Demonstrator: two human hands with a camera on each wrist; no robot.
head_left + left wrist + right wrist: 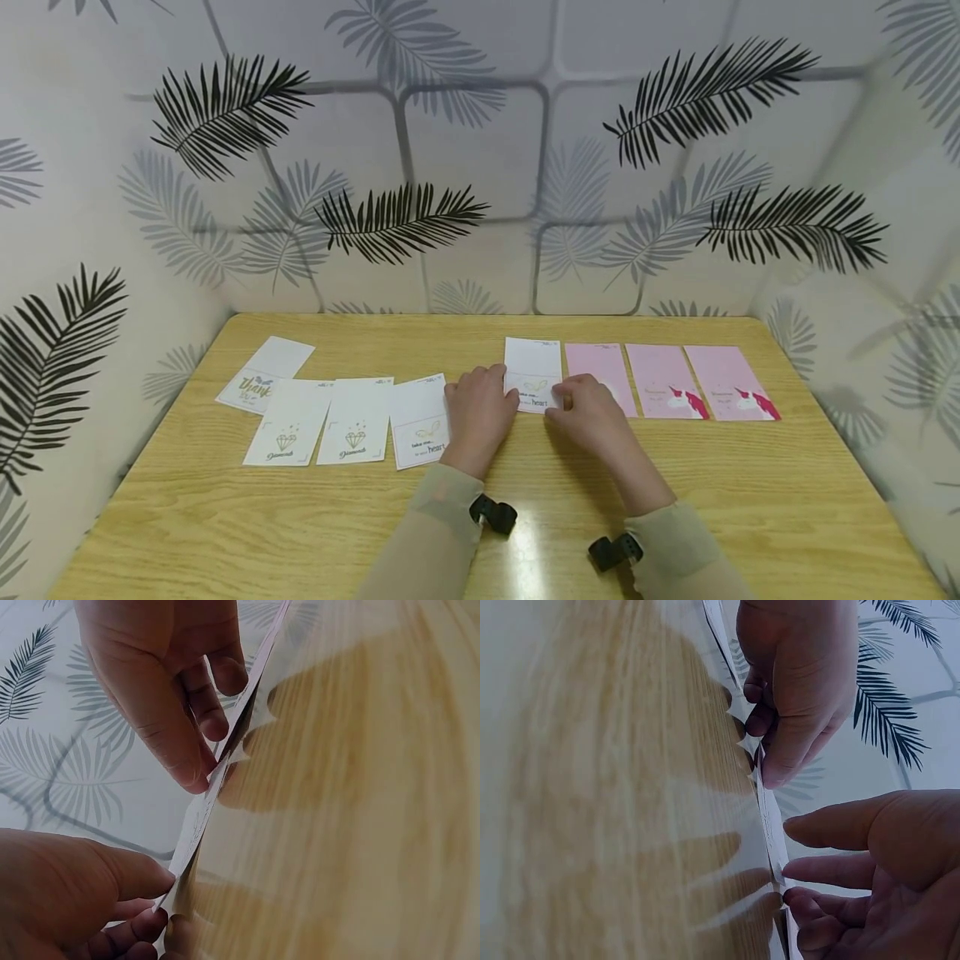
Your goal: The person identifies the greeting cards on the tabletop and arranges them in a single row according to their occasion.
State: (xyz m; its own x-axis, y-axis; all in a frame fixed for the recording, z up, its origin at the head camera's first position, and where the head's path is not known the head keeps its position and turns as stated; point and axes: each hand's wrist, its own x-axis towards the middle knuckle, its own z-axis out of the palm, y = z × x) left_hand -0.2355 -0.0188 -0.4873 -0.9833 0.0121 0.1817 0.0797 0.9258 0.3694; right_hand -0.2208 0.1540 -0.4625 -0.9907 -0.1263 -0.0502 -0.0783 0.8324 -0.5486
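Note:
A white card [532,358] printed with gold wings and "take me... to your heart" lies flat between my two hands. My left hand [480,412] pinches its left edge, thumb on top and fingertips below in the left wrist view [82,892]. From the other side my right hand [596,417] touches the card's right edge; its thumb and index finger stand apart in the right wrist view [900,862]. Right beside it, a pink card [596,367] is partly covered by this hand. Another white card [420,421] with the same wings lies just left of my left hand.
Two pink unicorn cards [666,379] [731,382] continue the row rightward. On the left lie two white diamond cards [288,421] [355,421] and a tilted white card [277,358] with gold lettering, partly overlapped. All rest on a wooden table [225,533] against a leaf-patterned wall.

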